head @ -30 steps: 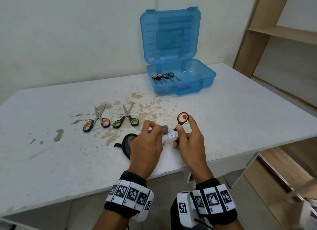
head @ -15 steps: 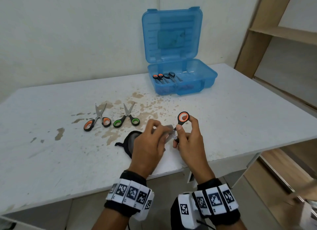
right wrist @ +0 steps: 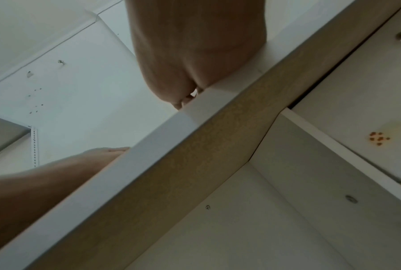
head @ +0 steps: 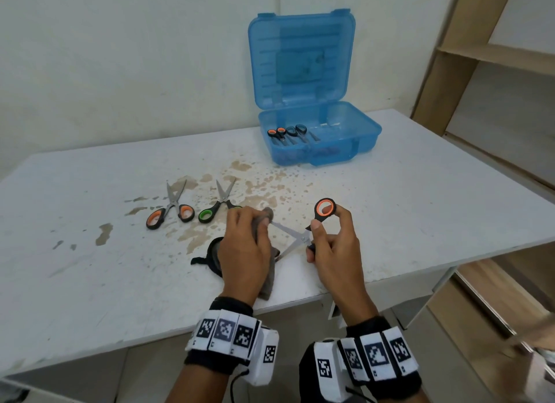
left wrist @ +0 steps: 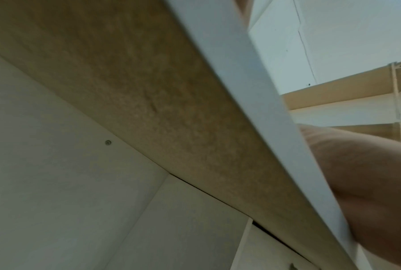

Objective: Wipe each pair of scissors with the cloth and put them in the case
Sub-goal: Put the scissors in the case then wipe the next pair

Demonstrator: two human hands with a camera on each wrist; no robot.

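My right hand [head: 326,237] grips the handles of orange-and-black scissors [head: 300,233], blades spread open and pointing left. My left hand [head: 249,240] holds a grey cloth [head: 267,278] pinched around the tip of the upper blade. Two more pairs lie on the table to the left: orange-handled scissors [head: 172,209] and green-handled scissors [head: 217,207]. The open blue case [head: 318,132] stands at the back with two pairs [head: 289,133] inside. Both wrist views show only the table's underside and edge, with part of each hand.
A black object [head: 211,255] lies on the white table [head: 420,207] just behind my left hand. Brown worn patches mark the middle of the table. A wooden shelf unit [head: 495,60] stands to the right. My hands work near the table's front edge.
My left hand slid the cloth leftward along the blade, away from the pivot to the tip. The blades now show spread open between my hands.
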